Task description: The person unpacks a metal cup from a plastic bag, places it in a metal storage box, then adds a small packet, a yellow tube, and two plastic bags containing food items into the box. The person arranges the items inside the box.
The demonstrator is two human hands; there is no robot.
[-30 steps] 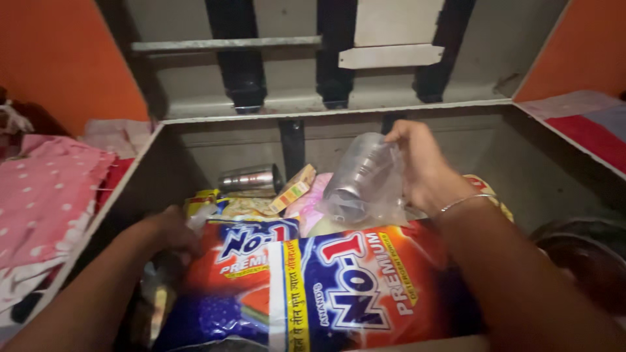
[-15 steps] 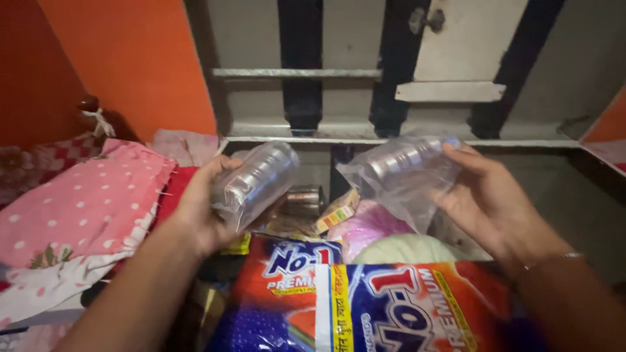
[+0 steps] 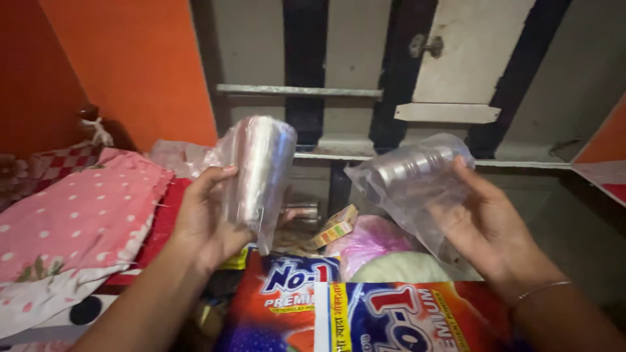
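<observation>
My left hand (image 3: 205, 218) grips a steel tumbler wrapped in clear plastic (image 3: 257, 173), held nearly upright above the open metal trunk (image 3: 561, 215). A second plastic-wrapped steel tumbler (image 3: 411, 173) lies tilted on its side in my right hand (image 3: 489, 225), which has a thin bracelet at the wrist. Both hands hover over the trunk's contents, about a hand's width apart.
In the trunk lie a large red-and-blue detergent packet (image 3: 352, 313), a pink bag (image 3: 368, 238), a pale round bundle (image 3: 401, 267), a small box (image 3: 332, 231) and a bare steel cup (image 3: 303, 212). Pink dotted cloth (image 3: 72, 221) is piled at left. Orange wall (image 3: 137, 72) behind.
My left hand came up out of the trunk with a wrapped tumbler and has turned it upright. My right hand raised its own wrapped tumbler. The view tilted up.
</observation>
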